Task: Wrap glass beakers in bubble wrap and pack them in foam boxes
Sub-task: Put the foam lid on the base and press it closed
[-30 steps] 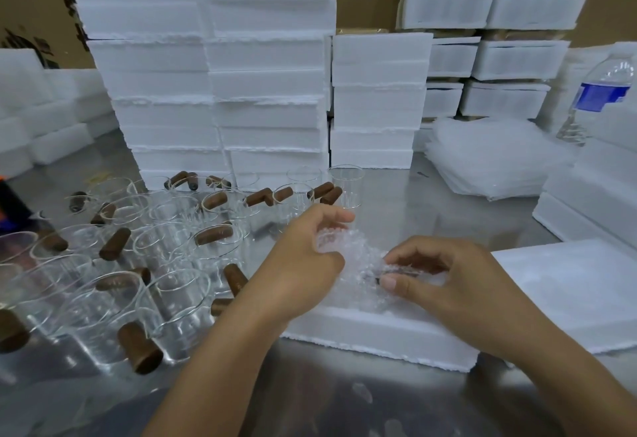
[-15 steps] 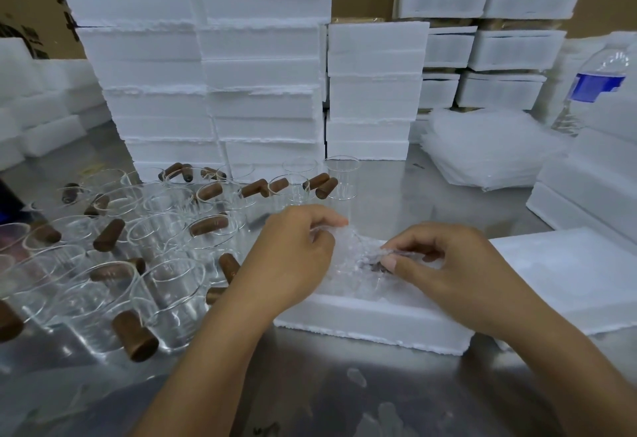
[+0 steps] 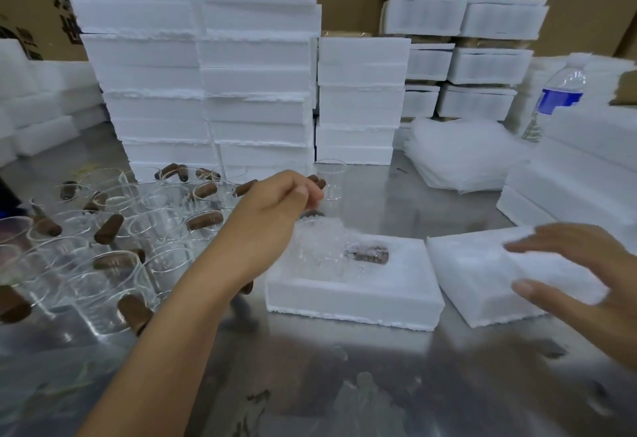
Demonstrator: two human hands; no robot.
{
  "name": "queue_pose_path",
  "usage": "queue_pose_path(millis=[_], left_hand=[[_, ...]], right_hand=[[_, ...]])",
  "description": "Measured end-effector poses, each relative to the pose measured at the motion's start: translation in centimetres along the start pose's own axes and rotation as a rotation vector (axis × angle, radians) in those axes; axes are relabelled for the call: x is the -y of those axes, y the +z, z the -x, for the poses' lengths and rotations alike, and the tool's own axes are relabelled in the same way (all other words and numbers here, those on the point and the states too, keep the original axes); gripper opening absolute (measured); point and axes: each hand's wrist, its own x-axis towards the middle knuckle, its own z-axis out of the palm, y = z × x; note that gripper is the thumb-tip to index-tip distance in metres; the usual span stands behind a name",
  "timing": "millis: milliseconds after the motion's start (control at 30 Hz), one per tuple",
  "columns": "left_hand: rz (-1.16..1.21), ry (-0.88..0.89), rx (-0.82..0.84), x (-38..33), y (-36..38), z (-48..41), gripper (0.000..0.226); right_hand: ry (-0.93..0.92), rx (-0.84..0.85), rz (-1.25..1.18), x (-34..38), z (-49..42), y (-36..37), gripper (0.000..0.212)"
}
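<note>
You've released the wrapped beaker (image 3: 327,252), now lying in the foam box (image 3: 355,298); your left hand (image 3: 272,211) lifts away loosely curled, empty, your right hand (image 3: 586,271) spreads open over the lid (image 3: 482,281), ready for closing

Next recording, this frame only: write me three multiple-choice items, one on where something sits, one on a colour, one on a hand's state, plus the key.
1. Where does the wrapped beaker lie?
A. On the stack of bubble wrap sheets
B. In the open foam box
C. Among the bare beakers

2. The label on the water bottle is:
A. Red
B. Green
C. Blue

3. The right hand is:
A. Spread open over the second foam piece
B. Gripping a beaker
C. Balled into a fist

Key: B, it sits in the box's recess, brown handle showing; C, a blue band wraps the bottle; A, its fingers are straight, apart, and hold nothing.
</note>
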Motion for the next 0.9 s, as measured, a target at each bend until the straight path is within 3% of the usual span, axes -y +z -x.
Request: queue_pose_path(millis=[167, 333, 467, 633, 733, 800, 867, 900], left_hand=[[-0.331, 0.064, 0.144, 0.5, 0.5, 0.5, 0.016], [-0.491, 0.112, 0.122, 1.5, 1.5, 0.9, 0.017], [-0.431, 0.049, 0.104, 2.0, 1.7, 1.0, 0.013], [-0.387, 0.022, 0.134, 2.3, 2.0, 1.4, 0.015], [-0.400, 0.032, 0.145, 2.2, 1.9, 1.7, 0.016], [-0.410, 0.035, 0.144, 2.2, 1.8, 1.8, 0.016], [-0.412, 0.043, 0.146, 2.2, 1.7, 1.9, 0.017], [-0.410, 0.048, 0.145, 2.2, 1.6, 1.9, 0.017]], right_hand=[[0.140, 0.121, 0.199, -10.8, 4.7, -1.7, 0.072], [0.222, 0.014, 0.093, -7.7, 4.3, -1.7, 0.058], [0.101, -0.106, 0.072, -5.3, 3.1, -0.9, 0.045], [0.127, -0.130, 0.253, -3.9, 2.3, -0.7, 0.041], [0.120, -0.094, 0.298, -4.5, 2.1, -0.7, 0.027], [0.139, -0.106, 0.166, -4.7, 2.2, -0.9, 0.015], [0.182, -0.133, -0.005, -4.8, 2.5, -1.1, 0.025], [0.201, -0.164, -0.074, -4.5, 2.5, -1.4, 0.018]])
